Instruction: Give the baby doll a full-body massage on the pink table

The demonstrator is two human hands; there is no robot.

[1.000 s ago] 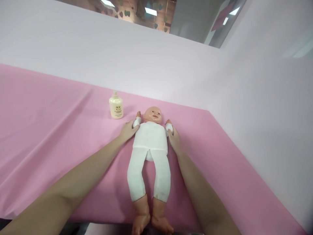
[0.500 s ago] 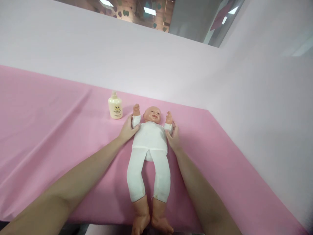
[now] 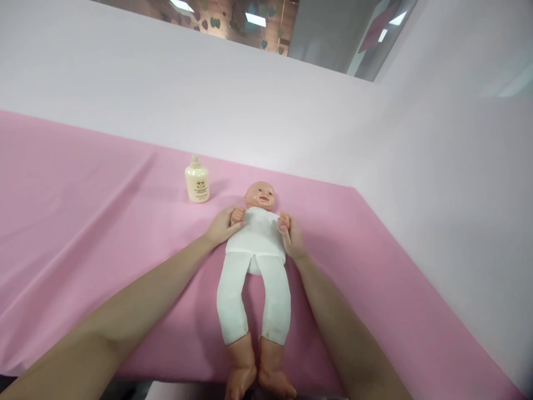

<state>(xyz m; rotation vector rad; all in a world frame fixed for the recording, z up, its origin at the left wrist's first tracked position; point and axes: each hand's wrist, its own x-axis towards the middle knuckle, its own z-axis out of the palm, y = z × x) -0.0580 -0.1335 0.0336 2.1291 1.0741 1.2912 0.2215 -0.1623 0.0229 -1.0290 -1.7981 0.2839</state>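
Note:
A baby doll (image 3: pixel 256 239) with a white cloth body lies on its back, head away from me and bare feet toward me. My left hand (image 3: pixel 222 225) is closed around the doll's arm on the left, whose small fist (image 3: pixel 237 215) shows above my thumb. On the other side, my right hand (image 3: pixel 293 236) grips the doll's other arm, with that little hand (image 3: pixel 284 220) poking out at my fingertips. Both doll arms are bent in against its chest. Some of my fingers are hidden behind the arms.
A pale yellow pump bottle (image 3: pixel 197 182) stands upright to the left of the doll's head. Pink cloth (image 3: pixel 137 222) with a few creases covers the table. White walls (image 3: pixel 233 105) rise behind and at the right, with a window (image 3: pixel 325 39) above.
The doll's arms have come down from beside its head to its chest, moved by my hands. Its body and the bottle have stayed in place.

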